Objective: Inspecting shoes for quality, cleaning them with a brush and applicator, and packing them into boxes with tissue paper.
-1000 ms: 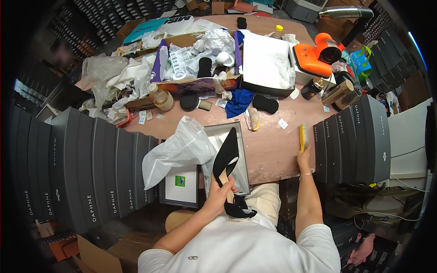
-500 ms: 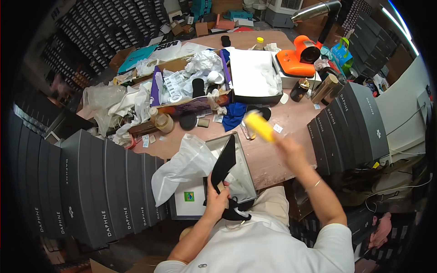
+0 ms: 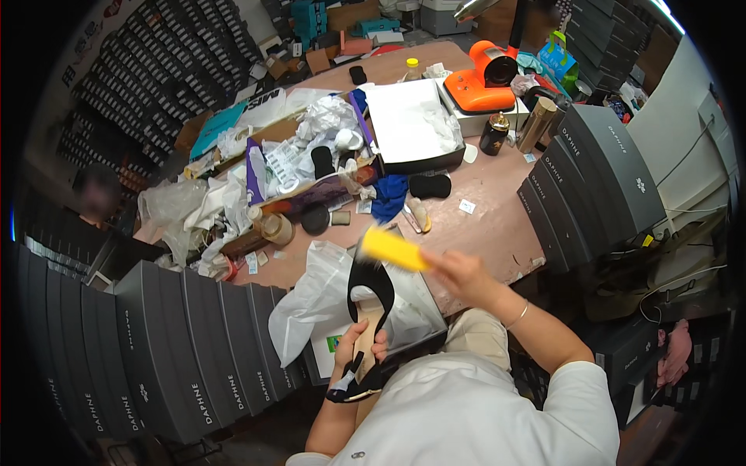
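Note:
My left hand (image 3: pixel 351 347) grips a black sandal (image 3: pixel 381 283) with a beige insole, fingers around its middle. The toe points away from me, and the strap and heel end hang near my lap. In my right hand (image 3: pixel 466 273) is a yellow-backed brush (image 3: pixel 395 250). Its pale bristles are slightly blurred and sit right over the sandal's toe; whether they touch it I cannot tell. Beneath the sandal is an open grey shoebox with white tissue paper (image 3: pixel 309 289) spilling to the left. A small green sticker (image 3: pixel 333 342) shows beside my left hand.
Stacked grey shoeboxes (image 3: pixel 167 342) rise at the left, and more (image 3: pixel 598 179) at the right table edge. Across the pink table (image 3: pixel 489 225) stand a purple carton (image 3: pixel 255 172) of crumpled paper, a white-lined box (image 3: pixel 404 116), an orange machine (image 3: pixel 480 85), bottles and a blue cloth (image 3: pixel 388 196).
The brush in my right hand has come down and left to the sandal's toe. My left hand has turned the sandal so its insole and opening now face up.

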`<state>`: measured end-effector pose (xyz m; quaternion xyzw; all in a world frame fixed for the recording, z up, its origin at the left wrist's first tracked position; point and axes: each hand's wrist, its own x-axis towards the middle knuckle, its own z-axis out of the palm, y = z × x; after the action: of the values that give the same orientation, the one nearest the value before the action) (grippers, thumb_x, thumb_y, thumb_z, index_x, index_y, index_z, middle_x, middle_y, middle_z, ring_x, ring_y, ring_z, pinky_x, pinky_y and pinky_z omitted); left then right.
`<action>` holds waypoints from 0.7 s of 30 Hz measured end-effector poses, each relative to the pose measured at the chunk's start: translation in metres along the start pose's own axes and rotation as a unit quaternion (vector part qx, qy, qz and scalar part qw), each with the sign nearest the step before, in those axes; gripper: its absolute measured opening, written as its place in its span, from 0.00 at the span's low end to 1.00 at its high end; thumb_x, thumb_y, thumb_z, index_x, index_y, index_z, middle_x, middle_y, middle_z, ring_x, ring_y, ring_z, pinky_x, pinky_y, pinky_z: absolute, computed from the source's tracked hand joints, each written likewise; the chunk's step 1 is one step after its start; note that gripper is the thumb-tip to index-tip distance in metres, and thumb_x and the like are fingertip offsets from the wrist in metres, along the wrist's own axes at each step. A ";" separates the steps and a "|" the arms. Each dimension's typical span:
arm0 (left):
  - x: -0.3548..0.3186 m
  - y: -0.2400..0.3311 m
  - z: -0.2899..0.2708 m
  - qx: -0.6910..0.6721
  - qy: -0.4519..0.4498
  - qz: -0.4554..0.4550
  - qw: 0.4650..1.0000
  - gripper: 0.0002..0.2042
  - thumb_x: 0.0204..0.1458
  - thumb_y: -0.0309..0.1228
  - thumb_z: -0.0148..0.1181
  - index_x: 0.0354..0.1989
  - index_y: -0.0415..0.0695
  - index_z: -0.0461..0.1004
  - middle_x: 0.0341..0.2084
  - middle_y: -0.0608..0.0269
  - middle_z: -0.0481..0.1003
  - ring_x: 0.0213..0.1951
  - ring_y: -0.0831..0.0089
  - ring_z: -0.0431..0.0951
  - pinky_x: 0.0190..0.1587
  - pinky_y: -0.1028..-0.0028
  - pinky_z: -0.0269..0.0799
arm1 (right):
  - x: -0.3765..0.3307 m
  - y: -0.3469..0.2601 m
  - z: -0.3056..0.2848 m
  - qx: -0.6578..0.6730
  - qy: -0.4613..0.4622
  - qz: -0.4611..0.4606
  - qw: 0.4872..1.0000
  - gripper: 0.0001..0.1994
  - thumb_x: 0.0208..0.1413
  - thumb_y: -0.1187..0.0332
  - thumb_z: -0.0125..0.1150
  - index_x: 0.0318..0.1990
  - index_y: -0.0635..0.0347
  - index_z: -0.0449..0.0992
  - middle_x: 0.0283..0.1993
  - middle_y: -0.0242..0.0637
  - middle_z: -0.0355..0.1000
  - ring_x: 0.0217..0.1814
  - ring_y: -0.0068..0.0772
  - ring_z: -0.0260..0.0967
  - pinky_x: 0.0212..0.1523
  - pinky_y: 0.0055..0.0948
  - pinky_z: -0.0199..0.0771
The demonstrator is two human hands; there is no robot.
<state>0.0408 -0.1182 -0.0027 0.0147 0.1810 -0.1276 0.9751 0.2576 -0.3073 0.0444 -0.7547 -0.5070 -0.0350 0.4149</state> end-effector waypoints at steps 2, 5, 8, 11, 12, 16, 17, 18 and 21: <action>-0.006 -0.008 0.004 -0.019 0.008 -0.004 1.000 0.17 0.62 0.41 0.40 0.48 0.41 0.66 0.26 0.59 0.68 0.24 0.71 0.67 0.30 0.71 0.68 | -0.007 -0.019 -0.001 -0.009 -0.086 -0.043 0.995 0.22 0.53 0.67 0.61 0.57 0.48 0.71 0.25 0.38 0.67 0.25 0.42 0.70 0.25 0.35 0.71; -0.003 -0.009 -0.011 -0.077 -0.116 -0.054 0.989 0.18 0.60 0.42 0.44 0.36 0.35 0.67 0.25 0.58 0.69 0.24 0.70 0.68 0.32 0.71 0.70 | -0.043 0.096 0.008 -0.192 -0.089 0.192 0.958 0.20 0.56 0.66 0.59 0.57 0.54 0.71 0.28 0.41 0.71 0.28 0.44 0.71 0.28 0.34 0.72; -0.004 -0.019 0.029 0.133 0.130 0.115 0.976 0.18 0.61 0.43 0.42 0.42 0.37 0.67 0.27 0.60 0.70 0.25 0.70 0.72 0.32 0.70 0.71 | -0.076 0.122 0.016 -0.003 0.088 0.300 0.950 0.17 0.59 0.68 0.56 0.55 0.62 0.72 0.33 0.46 0.73 0.29 0.40 0.71 0.31 0.29 0.71; 0.007 -0.027 0.038 0.366 0.251 0.228 0.867 0.11 0.59 0.34 0.49 0.44 0.39 0.65 0.29 0.58 0.72 0.25 0.70 0.75 0.30 0.71 0.74 | -0.056 0.074 0.018 0.101 0.102 0.313 0.939 0.16 0.59 0.70 0.55 0.54 0.63 0.72 0.31 0.44 0.73 0.27 0.37 0.70 0.30 0.28 0.69; 0.010 -0.028 0.034 0.384 0.244 0.262 0.851 0.09 0.58 0.30 0.51 0.44 0.40 0.66 0.29 0.58 0.72 0.25 0.71 0.74 0.28 0.72 0.73 | -0.042 0.040 0.016 0.117 0.087 0.291 0.946 0.17 0.58 0.71 0.57 0.54 0.63 0.72 0.33 0.44 0.73 0.28 0.40 0.70 0.31 0.29 0.71; 0.021 -0.027 0.016 0.502 0.241 0.253 0.791 0.12 0.59 0.28 0.48 0.50 0.41 0.61 0.28 0.62 0.70 0.23 0.76 0.72 0.26 0.74 0.70 | -0.021 -0.019 0.007 -0.038 -0.015 0.021 0.999 0.20 0.54 0.66 0.61 0.56 0.51 0.72 0.23 0.36 0.65 0.21 0.35 0.66 0.22 0.31 0.67; 0.019 -0.031 0.014 0.474 0.260 0.252 0.802 0.13 0.58 0.26 0.47 0.52 0.41 0.60 0.28 0.61 0.69 0.23 0.76 0.72 0.26 0.75 0.71 | -0.019 -0.019 0.006 -0.075 -0.046 -0.019 0.996 0.22 0.53 0.65 0.62 0.57 0.48 0.72 0.22 0.34 0.63 0.20 0.34 0.65 0.19 0.32 0.66; 0.016 -0.031 0.021 0.441 0.263 0.262 0.817 0.14 0.58 0.26 0.47 0.52 0.41 0.59 0.27 0.61 0.69 0.23 0.77 0.72 0.26 0.76 0.71 | -0.020 -0.021 0.006 -0.112 -0.079 -0.055 0.989 0.23 0.52 0.64 0.63 0.57 0.45 0.71 0.20 0.33 0.61 0.18 0.33 0.64 0.17 0.32 0.65; 0.014 -0.029 0.017 0.435 0.279 0.282 0.808 0.15 0.58 0.26 0.48 0.52 0.41 0.59 0.27 0.62 0.69 0.22 0.78 0.72 0.26 0.78 0.71 | -0.007 0.041 -0.018 -0.259 -0.038 0.113 0.959 0.22 0.49 0.68 0.65 0.55 0.47 0.74 0.20 0.32 0.60 0.18 0.33 0.64 0.18 0.33 0.65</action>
<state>0.0525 -0.1512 0.0089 0.5226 0.3590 0.0968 0.7672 0.2934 -0.3307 0.0287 -0.8895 -0.4071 -0.0890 0.1873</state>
